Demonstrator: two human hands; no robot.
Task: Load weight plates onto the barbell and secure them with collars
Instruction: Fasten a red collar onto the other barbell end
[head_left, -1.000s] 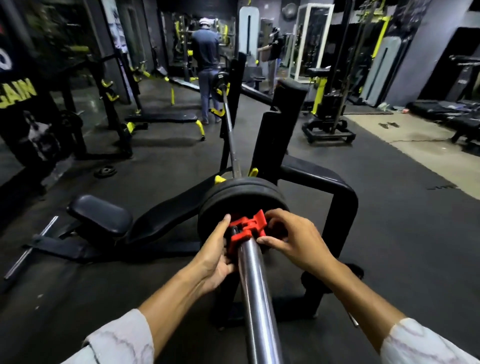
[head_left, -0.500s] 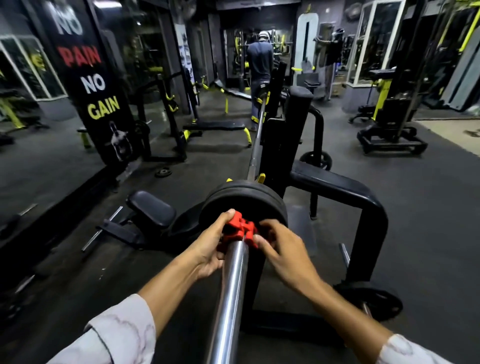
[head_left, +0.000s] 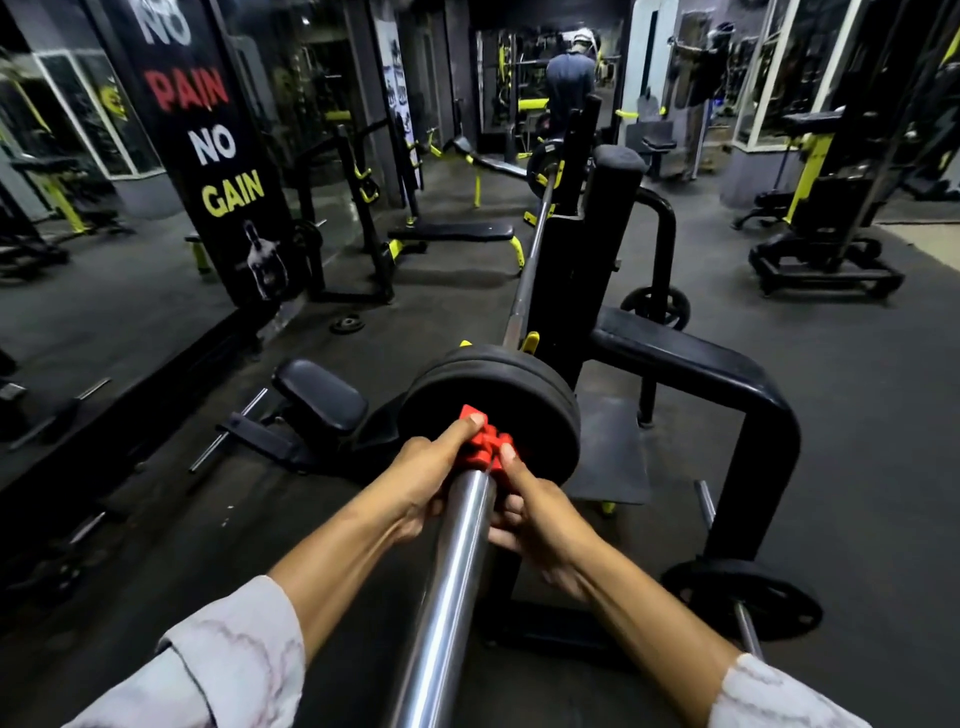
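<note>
Currently the near end of the barbell (head_left: 452, 561) carries its load: black weight plates (head_left: 493, 400) sit stacked on the sleeve, and a red collar (head_left: 483, 441) is seated on the sleeve, touching the outer plate face. The left hand (head_left: 426, 483) grasps the collar from the left, thumb laid along its top. The right hand (head_left: 535, 514) pinches the collar from the right, thumb on its rear edge and fingers curled beneath the sleeve. Whether the collar's latch is fully engaged cannot be determined from this view. Judged status: plate loading on this end is complete and collar fitment is at its final stage. At the far end, a plate (head_left: 540, 166) appears mounted, but no collar can be made out there, so that end may remain to be checked. For clearance, the bare sleeve extends from the collar toward the viewer, leaving free room to withdraw both hands along it. The rack upright (head_left: 587, 260) stands just behind the plates, and the black frame rail (head_left: 727, 379) lies to the right, near the right forearm. Spare plates (head_left: 743, 603) rest on storage pegs low at the right; open floor lies to the left near the seat pad (head_left: 317, 395).
</note>
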